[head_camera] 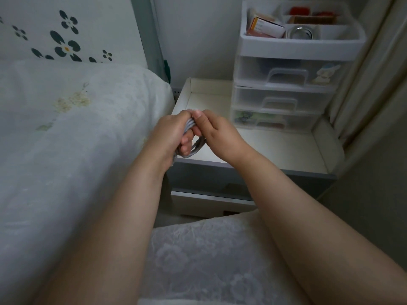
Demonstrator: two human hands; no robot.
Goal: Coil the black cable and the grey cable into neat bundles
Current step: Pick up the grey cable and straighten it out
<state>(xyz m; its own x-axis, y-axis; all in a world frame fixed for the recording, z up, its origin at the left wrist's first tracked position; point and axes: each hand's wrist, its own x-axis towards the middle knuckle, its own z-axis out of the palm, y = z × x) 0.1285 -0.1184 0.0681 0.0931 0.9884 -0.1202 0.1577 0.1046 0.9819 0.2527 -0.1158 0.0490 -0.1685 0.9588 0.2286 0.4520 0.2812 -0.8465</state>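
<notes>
The grey cable (191, 125) is gathered into several loops between both hands, above the front left corner of the bedside table. My left hand (170, 134) is wrapped around the bundle, and loops hang out below its fingers. My right hand (217, 133) pinches the top of the bundle with thumb and fingers. Most of the cable is hidden inside the hands. No black cable shows anywhere in the head view.
A white bedside table (264, 146) with a raised rim stands ahead. On its back right sits a clear plastic drawer unit (286, 89) with small items in its top tray. The bed (77, 128) lies left, a curtain (363, 84) hangs right.
</notes>
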